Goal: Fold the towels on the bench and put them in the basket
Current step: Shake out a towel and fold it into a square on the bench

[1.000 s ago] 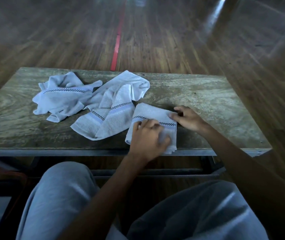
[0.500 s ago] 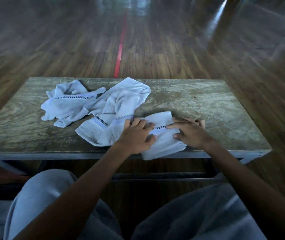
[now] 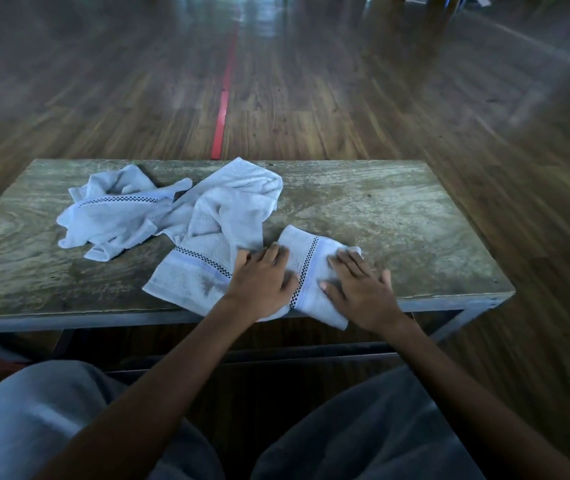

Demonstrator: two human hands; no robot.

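Where the view begins, nearest the camera, two knees [image 3: 51,420] in grey cloth fill the bottom edge, and both bare forearms reach forward from between them to the bench [image 3: 415,216]. The left hand [image 3: 262,282] lies flat, fingers nearly straight and close together, pressing on the left part of the folded towel [image 3: 311,268]; it also covers the near right corner of the middle towel [image 3: 228,216]. The right hand [image 3: 359,292] lies flat too, fingers straight and slightly spread, pressing the right part of the same towel, with the little finger out over the bare wood. Neither hand curls round anything. The folded towel is a small pale-blue packet at the near edge of the bench, right of centre, and its near corner hangs a little over that edge. A black-and-white checked band runs across it between the two hands. Just to its left and touching it, the middle towel lies loose and rumpled. It reaches from the near edge almost to the far edge, with a checked band showing beside the left hand. Farther left, the left towel [image 3: 113,216] is crumpled in a heap, one tip touching the middle towel, its checked band on top. Beyond the bench stretches a dark wooden floor [image 3: 328,109] with a red line [image 3: 222,112] running away from the far edge.
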